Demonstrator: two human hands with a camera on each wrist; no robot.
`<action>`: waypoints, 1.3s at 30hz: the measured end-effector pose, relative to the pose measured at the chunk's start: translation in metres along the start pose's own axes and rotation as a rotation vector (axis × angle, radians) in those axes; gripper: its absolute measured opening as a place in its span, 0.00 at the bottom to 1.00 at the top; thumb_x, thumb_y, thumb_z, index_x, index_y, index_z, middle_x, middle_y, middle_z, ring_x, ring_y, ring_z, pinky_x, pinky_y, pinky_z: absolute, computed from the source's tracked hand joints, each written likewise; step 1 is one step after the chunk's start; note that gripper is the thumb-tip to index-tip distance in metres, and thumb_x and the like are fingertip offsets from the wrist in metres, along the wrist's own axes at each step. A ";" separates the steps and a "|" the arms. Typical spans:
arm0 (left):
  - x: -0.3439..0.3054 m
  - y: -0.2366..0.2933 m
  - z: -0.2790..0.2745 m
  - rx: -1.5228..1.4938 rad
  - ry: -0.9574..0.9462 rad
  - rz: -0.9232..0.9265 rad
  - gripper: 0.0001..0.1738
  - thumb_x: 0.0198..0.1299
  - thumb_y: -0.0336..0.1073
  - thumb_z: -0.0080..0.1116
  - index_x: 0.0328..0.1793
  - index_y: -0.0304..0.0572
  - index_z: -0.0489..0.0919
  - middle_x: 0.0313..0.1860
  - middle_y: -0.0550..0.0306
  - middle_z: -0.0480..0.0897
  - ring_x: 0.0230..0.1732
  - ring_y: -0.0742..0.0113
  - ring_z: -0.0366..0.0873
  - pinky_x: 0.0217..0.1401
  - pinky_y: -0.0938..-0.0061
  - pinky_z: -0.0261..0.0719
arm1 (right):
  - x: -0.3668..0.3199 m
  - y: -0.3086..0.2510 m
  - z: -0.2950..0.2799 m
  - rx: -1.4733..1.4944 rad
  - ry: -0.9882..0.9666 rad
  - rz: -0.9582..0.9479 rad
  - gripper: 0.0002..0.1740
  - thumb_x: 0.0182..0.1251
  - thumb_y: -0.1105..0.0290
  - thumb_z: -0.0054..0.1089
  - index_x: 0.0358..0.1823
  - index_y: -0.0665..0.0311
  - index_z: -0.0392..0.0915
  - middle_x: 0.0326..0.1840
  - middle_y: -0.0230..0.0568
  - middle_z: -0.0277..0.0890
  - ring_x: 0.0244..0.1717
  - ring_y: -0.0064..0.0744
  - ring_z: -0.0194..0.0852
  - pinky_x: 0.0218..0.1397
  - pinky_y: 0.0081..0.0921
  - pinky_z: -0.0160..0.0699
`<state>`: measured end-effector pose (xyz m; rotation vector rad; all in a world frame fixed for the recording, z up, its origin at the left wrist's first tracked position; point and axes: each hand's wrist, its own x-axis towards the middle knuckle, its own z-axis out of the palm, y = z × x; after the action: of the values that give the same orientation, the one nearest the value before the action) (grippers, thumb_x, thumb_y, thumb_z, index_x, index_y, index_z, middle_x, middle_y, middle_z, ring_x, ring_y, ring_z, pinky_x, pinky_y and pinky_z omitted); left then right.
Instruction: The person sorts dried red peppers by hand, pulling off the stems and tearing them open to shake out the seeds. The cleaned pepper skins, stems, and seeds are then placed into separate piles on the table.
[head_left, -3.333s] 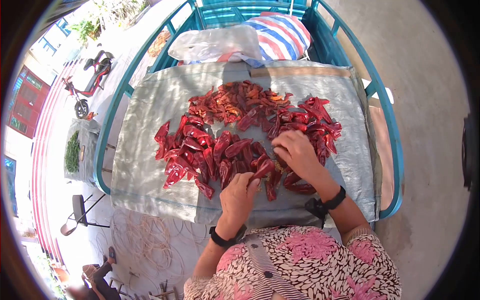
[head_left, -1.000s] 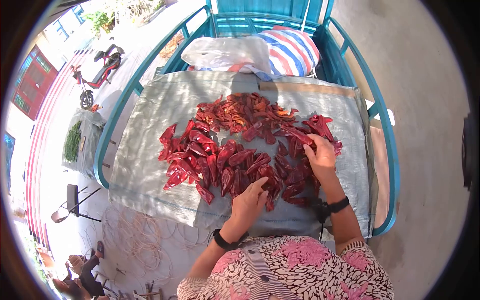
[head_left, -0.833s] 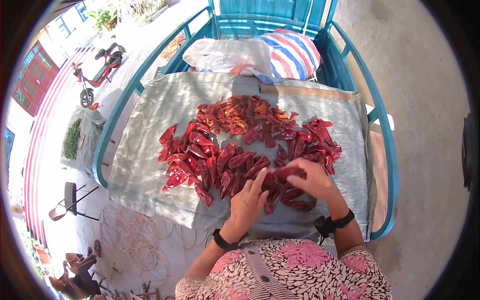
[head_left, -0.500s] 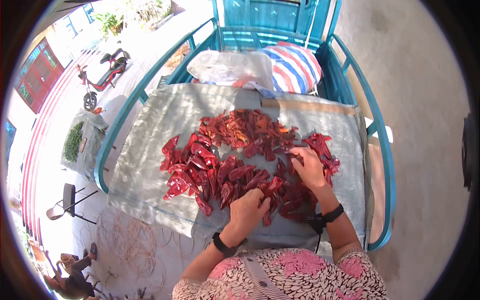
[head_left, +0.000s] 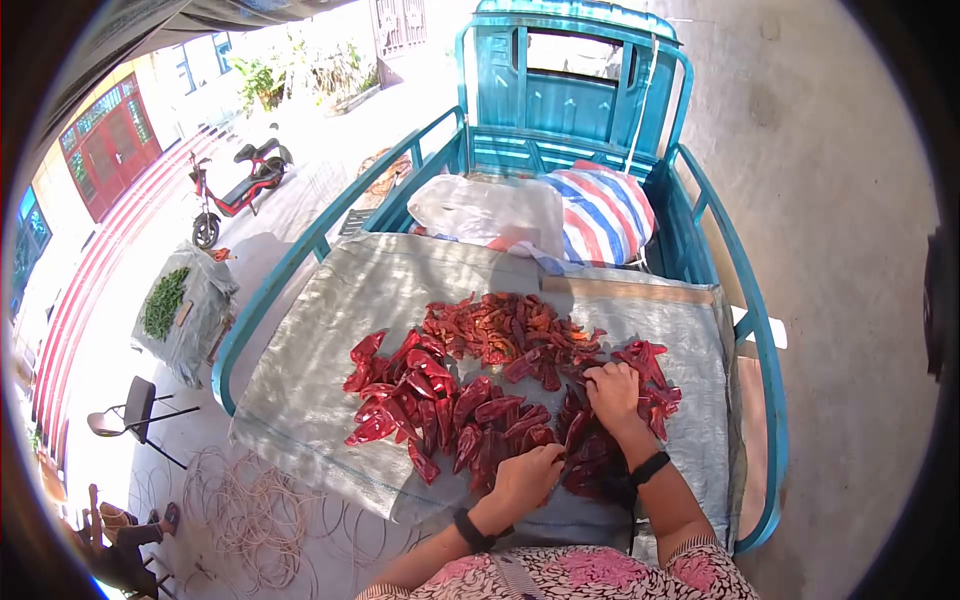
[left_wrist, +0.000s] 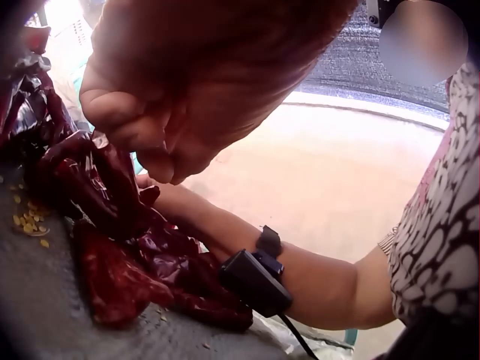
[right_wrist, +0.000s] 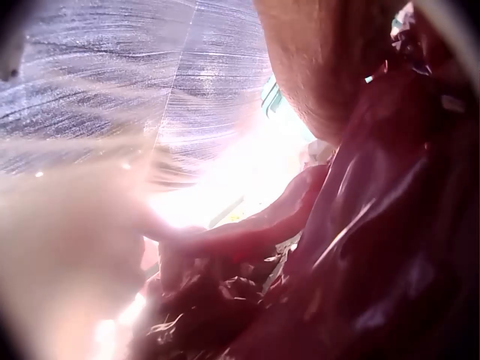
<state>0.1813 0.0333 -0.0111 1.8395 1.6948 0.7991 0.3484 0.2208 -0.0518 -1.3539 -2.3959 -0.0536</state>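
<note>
The red peppers (head_left: 470,410) lie on a grey woven sheet (head_left: 320,340) spread over the bed of a teal cart (head_left: 300,255). By my reading the work is partly done. Toward the left of the patch the pods lie flat, side by side in a single layer. At the upper middle sits a denser heap of smaller, more orange pieces (head_left: 500,325). At the lower right, under both hands, the pods are piled and overlapping, so that corner looks like what is left.

The left hand (head_left: 530,475) sits at the near edge of the patch, lower centre of the head view. Its wrist view shows finger and thumb (left_wrist: 150,135) curled together against a dark pod of the pile (left_wrist: 112,225), a narrow pinch, with loose seeds (left_wrist: 26,221) on the sheet just beside it.

The right hand (head_left: 612,393) lies just above and to the right of the left, knuckles bent and fingertips buried among the pods. Its wrist view is blurred and filled with red skin (right_wrist: 375,247), so I cannot tell whether it grips one or only presses. The two hands are near each other, with overlapping pods between them.
</note>
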 end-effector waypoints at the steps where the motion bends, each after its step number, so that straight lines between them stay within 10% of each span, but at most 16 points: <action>1: -0.002 0.000 0.000 -0.004 0.014 0.009 0.16 0.71 0.41 0.58 0.62 0.50 0.80 0.44 0.55 0.88 0.42 0.53 0.89 0.43 0.60 0.85 | -0.001 0.001 -0.003 0.002 0.012 -0.010 0.18 0.58 0.63 0.72 0.51 0.52 0.85 0.50 0.36 0.81 0.59 0.43 0.72 0.63 0.46 0.67; 8: -0.018 -0.003 0.004 -0.045 0.137 0.133 0.13 0.69 0.39 0.59 0.57 0.50 0.80 0.43 0.54 0.87 0.42 0.51 0.87 0.39 0.59 0.84 | 0.001 0.000 0.001 -0.018 0.106 0.002 0.10 0.63 0.64 0.68 0.44 0.55 0.83 0.44 0.39 0.83 0.53 0.45 0.76 0.63 0.46 0.67; 10: -0.021 -0.005 0.000 -0.053 0.160 0.139 0.12 0.69 0.39 0.59 0.57 0.50 0.80 0.42 0.54 0.86 0.41 0.50 0.87 0.39 0.58 0.84 | 0.003 -0.006 -0.015 -0.001 0.433 -0.090 0.05 0.69 0.66 0.64 0.43 0.56 0.81 0.39 0.43 0.82 0.45 0.47 0.79 0.59 0.45 0.71; 14: -0.027 0.012 -0.022 -0.099 0.250 0.019 0.25 0.66 0.36 0.64 0.69 0.47 0.75 0.62 0.45 0.77 0.51 0.44 0.84 0.47 0.58 0.85 | -0.010 -0.028 -0.070 0.611 0.167 0.164 0.07 0.76 0.67 0.57 0.45 0.63 0.80 0.38 0.54 0.82 0.39 0.60 0.81 0.45 0.46 0.79; 18: -0.031 0.018 -0.018 -0.028 0.316 0.117 0.41 0.62 0.33 0.69 0.81 0.46 0.65 0.76 0.38 0.65 0.61 0.37 0.79 0.52 0.57 0.86 | -0.043 -0.067 -0.121 0.726 -0.171 -0.184 0.08 0.76 0.69 0.58 0.49 0.66 0.79 0.40 0.54 0.83 0.42 0.60 0.82 0.42 0.43 0.79; 19: -0.031 0.021 -0.018 0.068 0.359 0.145 0.37 0.62 0.34 0.68 0.78 0.47 0.69 0.73 0.43 0.70 0.57 0.42 0.83 0.48 0.59 0.86 | -0.050 -0.069 -0.121 0.777 -0.239 -0.173 0.09 0.79 0.69 0.57 0.52 0.67 0.80 0.35 0.41 0.82 0.34 0.30 0.81 0.39 0.28 0.79; 27: -0.032 0.022 -0.011 0.093 0.260 0.121 0.21 0.66 0.36 0.64 0.65 0.44 0.79 0.52 0.51 0.82 0.46 0.50 0.86 0.43 0.60 0.84 | -0.076 -0.074 -0.132 1.247 -0.490 0.258 0.12 0.80 0.65 0.59 0.51 0.67 0.80 0.37 0.32 0.83 0.34 0.17 0.77 0.37 0.20 0.78; 30: -0.024 0.013 -0.011 0.173 0.287 0.081 0.19 0.67 0.36 0.63 0.62 0.42 0.79 0.47 0.49 0.83 0.46 0.47 0.85 0.45 0.58 0.84 | -0.081 -0.056 -0.119 1.183 -0.137 0.347 0.13 0.77 0.64 0.61 0.53 0.65 0.80 0.37 0.35 0.83 0.35 0.18 0.78 0.40 0.21 0.81; 35: -0.007 0.011 -0.019 0.040 0.383 0.026 0.25 0.66 0.36 0.65 0.68 0.40 0.74 0.58 0.45 0.78 0.52 0.43 0.82 0.47 0.55 0.84 | -0.102 -0.023 -0.082 0.285 -0.103 0.064 0.21 0.67 0.71 0.61 0.61 0.57 0.79 0.66 0.38 0.78 0.52 0.44 0.86 0.50 0.44 0.84; 39: -0.011 0.014 -0.017 0.005 0.325 0.028 0.28 0.65 0.33 0.65 0.71 0.41 0.73 0.65 0.44 0.73 0.51 0.44 0.83 0.47 0.57 0.84 | -0.103 -0.025 -0.083 0.237 -0.174 0.045 0.20 0.65 0.72 0.62 0.59 0.54 0.80 0.62 0.35 0.78 0.56 0.41 0.84 0.50 0.43 0.83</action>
<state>0.1780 0.0204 0.0100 1.8154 1.8675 1.1585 0.4009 0.1051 -0.0073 -1.3469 -2.4171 0.3634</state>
